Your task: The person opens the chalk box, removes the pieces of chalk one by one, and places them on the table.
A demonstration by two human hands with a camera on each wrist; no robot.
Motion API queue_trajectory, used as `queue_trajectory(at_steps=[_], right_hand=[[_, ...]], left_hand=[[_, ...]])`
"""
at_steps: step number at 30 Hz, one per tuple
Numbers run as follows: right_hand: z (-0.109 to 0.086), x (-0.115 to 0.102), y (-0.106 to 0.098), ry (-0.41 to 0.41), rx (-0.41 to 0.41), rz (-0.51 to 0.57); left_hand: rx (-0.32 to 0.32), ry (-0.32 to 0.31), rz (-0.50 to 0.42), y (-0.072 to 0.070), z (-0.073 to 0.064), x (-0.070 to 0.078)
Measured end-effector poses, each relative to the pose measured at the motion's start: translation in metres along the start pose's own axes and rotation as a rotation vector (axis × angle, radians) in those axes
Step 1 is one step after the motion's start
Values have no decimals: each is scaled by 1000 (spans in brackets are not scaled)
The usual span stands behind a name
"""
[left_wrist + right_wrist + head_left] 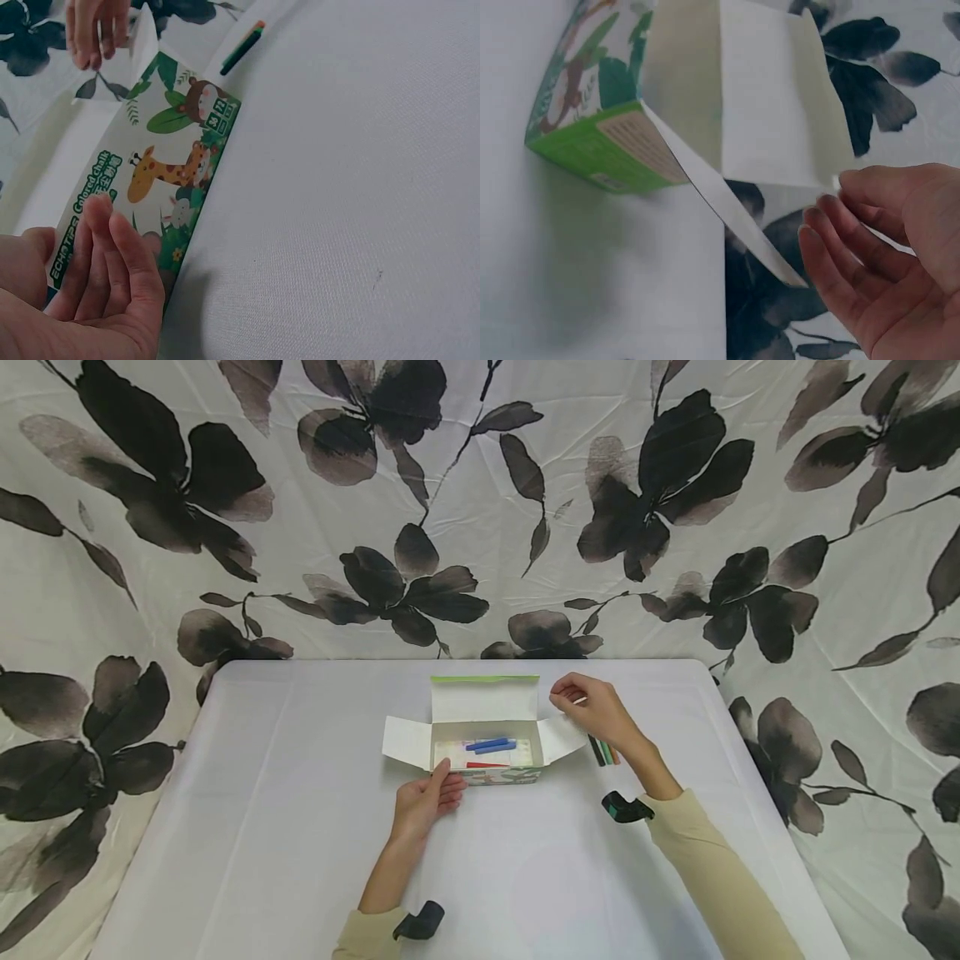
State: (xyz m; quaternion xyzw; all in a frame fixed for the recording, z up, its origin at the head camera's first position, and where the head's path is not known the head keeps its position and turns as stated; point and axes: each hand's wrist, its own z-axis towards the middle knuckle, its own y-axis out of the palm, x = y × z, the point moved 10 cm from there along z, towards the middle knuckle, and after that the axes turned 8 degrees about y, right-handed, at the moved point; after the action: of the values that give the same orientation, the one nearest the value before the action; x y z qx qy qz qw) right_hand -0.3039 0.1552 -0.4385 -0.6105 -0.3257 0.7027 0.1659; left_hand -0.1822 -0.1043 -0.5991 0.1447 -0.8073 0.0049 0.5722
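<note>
A colored chalk box [501, 777] with printed animals stands with its lid [485, 699] raised and its side flaps spread. Inside lie blue chalk sticks [492, 746] and a red stick [486, 765]. My left hand [422, 799] holds the box at its front left, thumb at the rim and fingers along the printed front [161, 172]. My right hand [597, 708] hovers above the right flap [561, 739], fingers loosely bent with nothing between them. In the right wrist view, its thumb tip is right by the lid's corner.
Several dark, green and orange chalk sticks [604, 752] lie on the white table [300, 827], to the right of the box under my right forearm. A floral cloth [465, 527] hangs behind the table's back edge. Each wrist wears a black camera [627, 807].
</note>
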Motion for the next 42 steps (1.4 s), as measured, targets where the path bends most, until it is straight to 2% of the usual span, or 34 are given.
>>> queue_trajectory(at_steps=[14, 19, 30, 37, 42], right_hand=[[-1, -15, 56, -107, -139, 34], [-2, -16, 77, -101, -211, 30], [-10, -23, 120, -166, -382, -4], [-11, -28, 140, -212, -445, -58], [-8, -23, 152, -174, -513, -108]], left_hand=[[-2, -4, -9, 1, -2, 3], [-4, 3, -23, 1, -2, 4], [-1, 13, -36, 2, -2, 4], [-2, 12, -36, 2, -4, 5], [-12, 11, -32, 1, -2, 4]])
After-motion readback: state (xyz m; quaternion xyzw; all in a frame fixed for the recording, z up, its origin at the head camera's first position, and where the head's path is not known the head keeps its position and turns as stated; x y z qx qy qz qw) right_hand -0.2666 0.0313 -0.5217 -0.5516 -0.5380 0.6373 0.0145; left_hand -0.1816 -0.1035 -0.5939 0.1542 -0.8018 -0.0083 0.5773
